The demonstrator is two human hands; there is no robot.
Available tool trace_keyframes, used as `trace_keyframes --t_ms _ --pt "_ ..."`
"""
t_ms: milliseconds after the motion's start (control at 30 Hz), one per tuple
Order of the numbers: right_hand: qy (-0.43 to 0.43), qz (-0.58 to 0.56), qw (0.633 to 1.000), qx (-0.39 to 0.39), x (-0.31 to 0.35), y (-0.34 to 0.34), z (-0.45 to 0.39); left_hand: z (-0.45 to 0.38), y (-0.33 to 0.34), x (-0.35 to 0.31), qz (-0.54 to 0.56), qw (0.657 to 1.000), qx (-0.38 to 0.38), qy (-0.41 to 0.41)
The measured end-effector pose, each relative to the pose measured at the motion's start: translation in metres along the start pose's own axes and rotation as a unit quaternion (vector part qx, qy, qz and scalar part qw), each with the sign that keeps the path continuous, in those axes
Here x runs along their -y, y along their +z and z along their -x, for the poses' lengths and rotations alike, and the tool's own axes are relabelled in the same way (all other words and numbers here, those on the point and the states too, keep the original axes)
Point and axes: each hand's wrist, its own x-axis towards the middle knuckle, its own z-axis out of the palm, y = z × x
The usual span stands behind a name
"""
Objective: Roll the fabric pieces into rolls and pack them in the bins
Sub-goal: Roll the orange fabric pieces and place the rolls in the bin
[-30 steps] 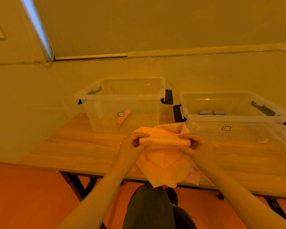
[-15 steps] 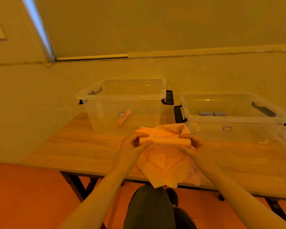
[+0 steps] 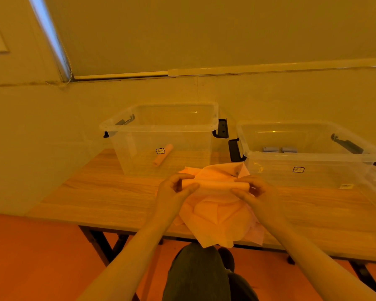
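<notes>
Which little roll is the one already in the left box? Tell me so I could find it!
Start at the wooden table and find the two clear bins by the wall. Look inside the left bin: one small roll lies slanted on its floor, just right of a little label sticker. It is peachy orange and alone, while the right bin holds two grey-blue rolls.

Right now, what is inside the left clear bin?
One pink fabric roll lies on the floor of the left bin; a small label on the front wall covers part of it.
</notes>
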Motion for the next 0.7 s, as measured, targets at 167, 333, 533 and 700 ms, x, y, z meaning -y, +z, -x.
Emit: trace_keyframes --t_ms 167,333,533,700 --pt "0.016 -0.021 0.999 -0.022 0.0013 -0.0011 -0.0013 0.0003 -0.0008 0.0026 -0.019 1.000 -0.006 -0.005" --pt "0.029 -0.040 0.998 -0.034 -0.0002 -0.0027 -0.0018 0.0013 -0.0027 0.0001 -0.024 1.000 0.004 -0.010" --pt "0.046 -0.063 0.997 -0.017 -0.0006 -0.0012 -0.0009 0.0008 -0.0030 0.0024 -0.029 0.999 -0.013 -0.005" --pt "0.026 -0.043 0.999 -0.001 0.0005 0.0001 0.0003 0.0030 -0.0024 0.0029 0.004 1.000 -0.021 -0.019"
